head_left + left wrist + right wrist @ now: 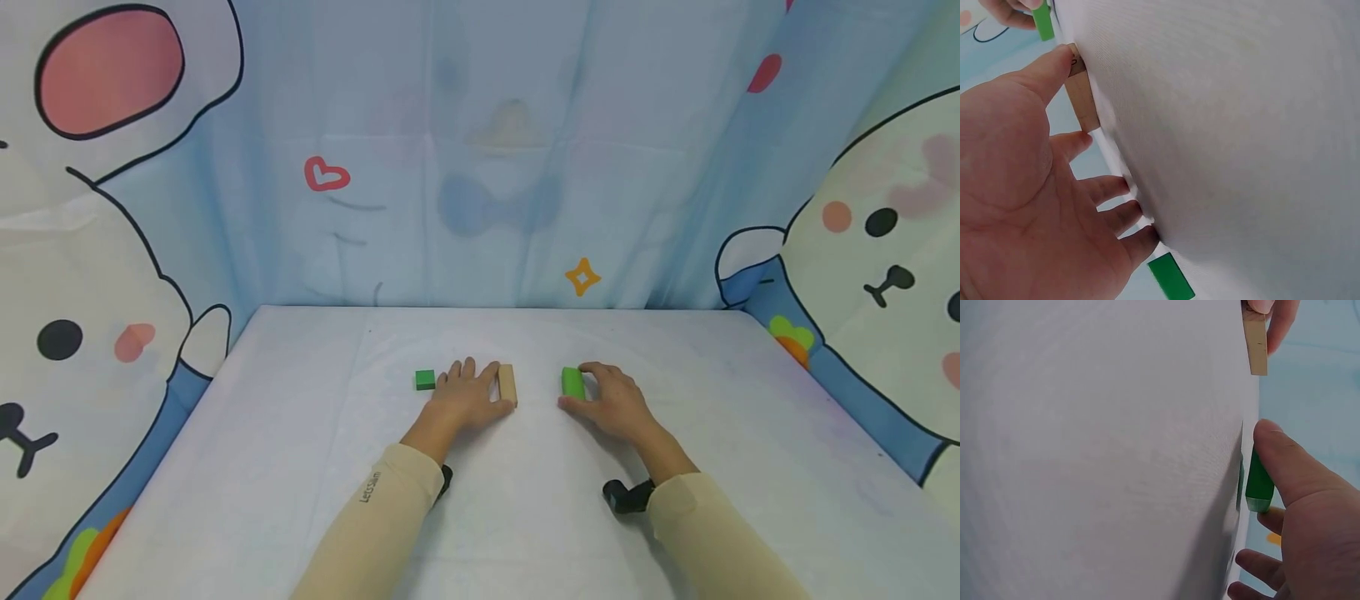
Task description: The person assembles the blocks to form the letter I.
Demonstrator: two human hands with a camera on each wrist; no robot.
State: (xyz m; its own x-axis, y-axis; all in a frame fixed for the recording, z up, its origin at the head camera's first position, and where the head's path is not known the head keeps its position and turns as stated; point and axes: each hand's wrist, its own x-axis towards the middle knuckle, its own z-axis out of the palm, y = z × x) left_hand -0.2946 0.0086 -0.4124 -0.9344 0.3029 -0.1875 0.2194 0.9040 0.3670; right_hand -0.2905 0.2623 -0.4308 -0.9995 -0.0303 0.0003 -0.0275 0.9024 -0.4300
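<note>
White tabletop [525, 533], blue curtain [645, 108] behind, hands [467, 400] [617, 404] tight round wooden block [507, 382] (left), light-green block [572, 383] (right)

Dark lettering [370, 487] is running along the left sleeve [360, 537], close to its cuff [423, 467], near left in the scene; it is beginning with "Lets", the remaining letters being too small to read surely. On the wooden block [1083, 100], a dark mark [1074, 62] is showing, too unclear to read.

Blue curtain [375, 92] behind; cartoon animals [840, 267] at both sides; white-covered table [262, 467]
</note>
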